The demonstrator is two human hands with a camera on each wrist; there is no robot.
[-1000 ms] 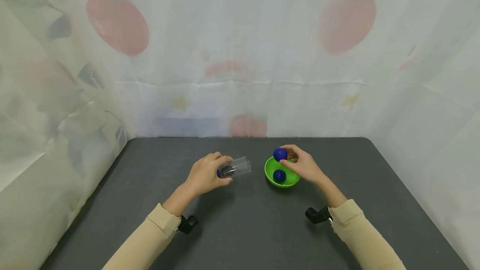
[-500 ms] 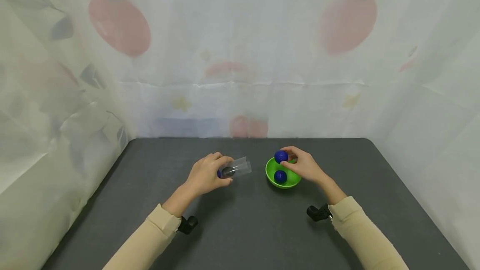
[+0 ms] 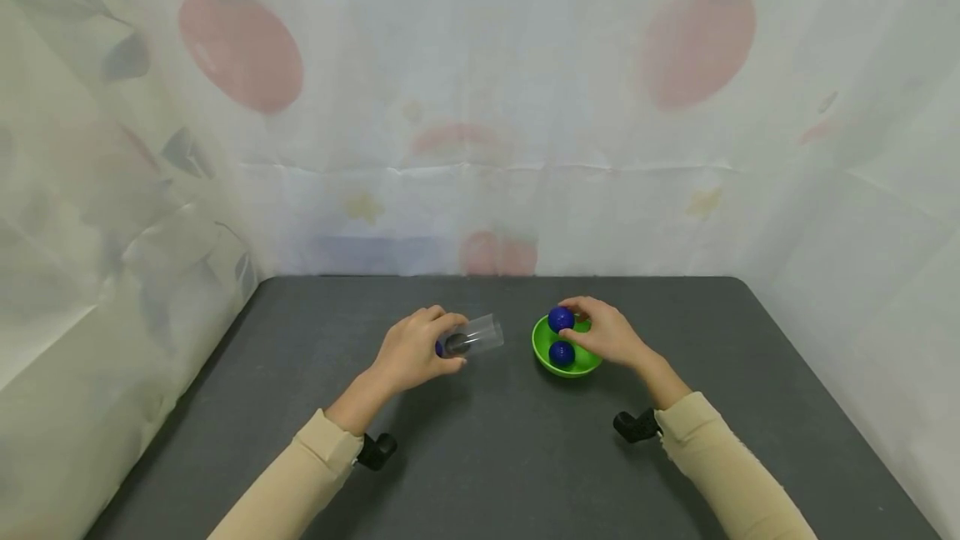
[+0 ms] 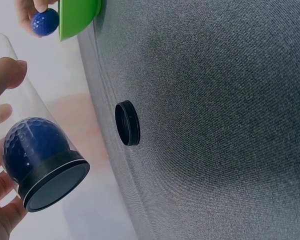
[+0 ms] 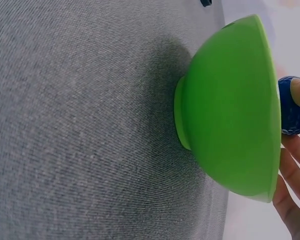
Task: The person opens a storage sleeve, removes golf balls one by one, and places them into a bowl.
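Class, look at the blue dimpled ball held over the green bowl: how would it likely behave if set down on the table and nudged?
The blue dimpled ball is round, so it would probably roll freely on the flat table. It looks like a golf ball, so likely hard and stiff. The right hand pinches it with fingertips, suggesting it is light.

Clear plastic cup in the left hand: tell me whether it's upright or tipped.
Tipped. The left hand grips the clear plastic cup on its side, mouth toward the green bowl, a blue golf ball against its black base.
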